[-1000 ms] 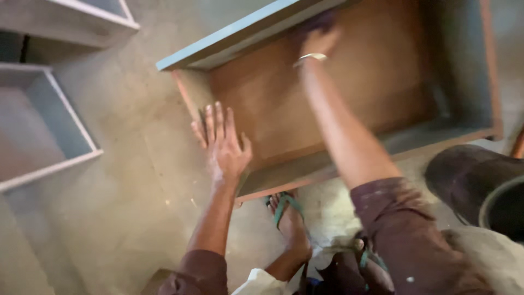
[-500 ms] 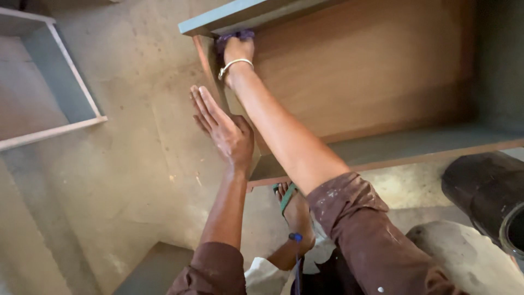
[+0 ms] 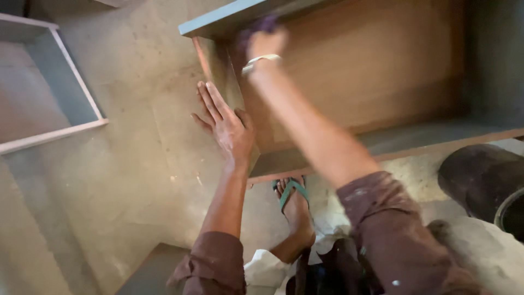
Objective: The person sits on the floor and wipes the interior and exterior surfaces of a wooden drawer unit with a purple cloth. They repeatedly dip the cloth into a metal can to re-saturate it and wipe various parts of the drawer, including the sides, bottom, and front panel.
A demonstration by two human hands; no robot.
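A large wooden box frame (image 3: 349, 147) with grey edges and a brown inner panel lies on the concrete floor. My left hand (image 3: 226, 123) rests flat with fingers spread against its left side wall. My right hand (image 3: 265, 43), with a light bangle on the wrist, is inside the frame near the far left corner, pressed on a dark purple pad (image 3: 259, 26) against the brown panel. The hand is blurred by motion.
A second grey box frame (image 3: 71, 93) lies at the left. A dark round drum (image 3: 483, 177) stands at the right. My foot in a green sandal (image 3: 295, 202) is just below the frame's near edge. A grey board corner (image 3: 153, 270) shows at the bottom.
My right hand has slid with the pad from the frame's middle towards its far left corner. The left hand has stayed flat on the side wall while the view shifted.
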